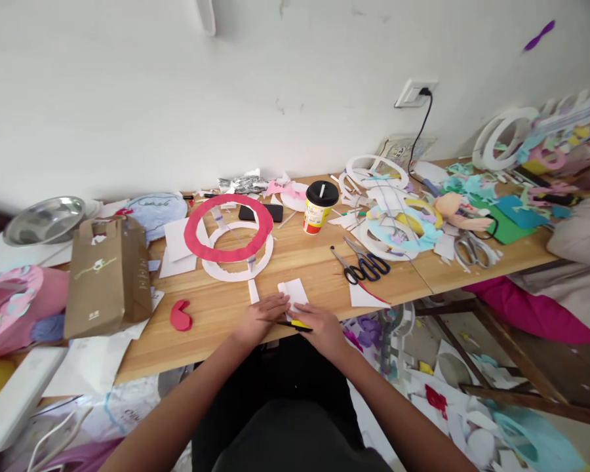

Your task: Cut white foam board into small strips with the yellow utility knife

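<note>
Dark shirt (295, 436): closest of all, filling the foreground; the person bends over the front edge of the wooden table (211, 311).
White paper (297, 292): on the table near that front edge, poking out beyond the fingertips of both hands; should be very light, thin and easily creased, likelier to skid than to tear; best pinned flat with spread fingertips and lifted by a free corner.
Left hand (263, 318): palm down over the near side of the paper, fingers pointing inward; I cannot tell whether it pinches anything or merely presses.
Right hand (320, 328): looks closed around a yellow-and-black tool (301, 323); the thumb side lies against the paper.
Yellow-and-black tool: probably light, stiff plastic, perhaps a craft knife; safest held by its yellow body, as the end toward the left hand could be sharp.
White strip (253, 290): just beyond the left fingers; looks flat and flimsy, easiest taken by its long edges.
Hard to make out: the tool's tip, lost by the left hand; the paper's near edge, covered by fingers; the white ring (226, 272), partly masked by the red ring (193, 233); the forearms, cut off at the bottom.
</note>
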A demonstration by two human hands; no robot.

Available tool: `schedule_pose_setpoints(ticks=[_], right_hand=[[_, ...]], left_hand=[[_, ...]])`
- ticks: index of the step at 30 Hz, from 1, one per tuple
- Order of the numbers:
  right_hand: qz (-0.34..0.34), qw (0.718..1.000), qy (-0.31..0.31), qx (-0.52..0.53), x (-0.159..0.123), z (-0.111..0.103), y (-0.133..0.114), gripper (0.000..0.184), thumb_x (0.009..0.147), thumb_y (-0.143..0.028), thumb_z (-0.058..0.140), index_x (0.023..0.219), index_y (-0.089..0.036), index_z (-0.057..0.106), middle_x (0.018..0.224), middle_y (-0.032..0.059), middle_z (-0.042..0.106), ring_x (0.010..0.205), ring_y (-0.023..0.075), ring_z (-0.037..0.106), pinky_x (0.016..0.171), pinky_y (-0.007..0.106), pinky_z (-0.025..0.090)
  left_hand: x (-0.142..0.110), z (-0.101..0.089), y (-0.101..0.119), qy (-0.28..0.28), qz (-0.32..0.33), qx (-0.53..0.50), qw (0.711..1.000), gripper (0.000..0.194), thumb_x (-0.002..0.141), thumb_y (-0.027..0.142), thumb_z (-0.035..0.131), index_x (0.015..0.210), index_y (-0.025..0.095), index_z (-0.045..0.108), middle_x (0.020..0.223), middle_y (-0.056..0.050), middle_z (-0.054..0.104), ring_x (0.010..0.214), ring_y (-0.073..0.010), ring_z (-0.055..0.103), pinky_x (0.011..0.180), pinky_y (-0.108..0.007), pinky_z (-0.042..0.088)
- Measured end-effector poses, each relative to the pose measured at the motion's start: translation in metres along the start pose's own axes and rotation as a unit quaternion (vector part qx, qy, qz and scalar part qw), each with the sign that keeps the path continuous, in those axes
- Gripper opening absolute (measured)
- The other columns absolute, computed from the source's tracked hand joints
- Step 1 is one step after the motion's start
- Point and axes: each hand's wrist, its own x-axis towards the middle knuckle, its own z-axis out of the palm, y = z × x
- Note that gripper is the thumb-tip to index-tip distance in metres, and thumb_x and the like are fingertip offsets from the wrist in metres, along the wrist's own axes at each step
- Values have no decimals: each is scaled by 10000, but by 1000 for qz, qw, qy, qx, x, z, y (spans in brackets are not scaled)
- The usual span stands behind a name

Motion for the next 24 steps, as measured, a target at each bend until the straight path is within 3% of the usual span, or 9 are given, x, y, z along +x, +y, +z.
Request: schedule_pose_setpoints(ticks=[4, 8, 11, 14, 19, 24], right_hand=[[95, 993, -1, 74, 0, 1, 7, 290, 849, -216, 665, 1131, -267, 714, 1198, 53, 700, 1112, 249, 670, 1001, 440, 523], [158, 979, 14, 130, 2, -8, -2, 310, 848, -367, 684, 1126, -231, 692, 1155, 73, 722, 1060, 270, 693, 928, 422, 558], [235, 967, 79, 56, 5, -20, -17, 309, 896, -432, 607, 1112, -218, 656, 993, 87, 759, 894, 281, 735, 765, 387, 595], [262, 962, 72, -38, 5, -26, -30, 412, 916, -413, 562, 1263, -192, 547, 1047, 140, 736, 888, 314, 731, 697, 385, 585], [250, 966, -12, -61, 5, -22, -38, 454, 933, -227, 423, 1370, -105, 445, 1227, 211, 653, 1085, 317, 670, 872, 422, 552], [251, 964, -71, -46, 9, -23, -41, 485, 954, -218, 376, 1409, -61, 436, 1352, 199, 578, 1232, 274, 580, 1028, 397, 462]], left_hand=[[-1, 5, 10, -19, -37, 17, 999, 393, 997, 255, 414, 1373, 222, 519, 1412, -91, 545, 1334, -227, 484, 1108, -422, 461], [1, -2, 23, -45, -47, 50, 997, 428, 945, 375, 527, 1327, 184, 548, 1414, -108, 543, 1347, -232, 469, 1124, -406, 440], [3, -2, 28, -39, -28, 87, 995, 459, 903, 406, 583, 1275, 137, 577, 1386, -138, 564, 1332, -245, 486, 1124, -410, 433], [4, 1, 28, -29, -14, 124, 992, 395, 923, 367, 565, 1246, 141, 595, 1362, -132, 586, 1314, -242, 506, 1112, -399, 446], [3, 7, 26, -20, -1, 160, 987, 362, 957, 360, 510, 1229, 137, 600, 1355, -127, 592, 1315, -245, 500, 1105, -389, 457], [0, 12, 27, -6, -9, 160, 987, 392, 995, 383, 421, 1263, 138, 568, 1387, -132, 562, 1348, -228, 457, 1114, -383, 449]])
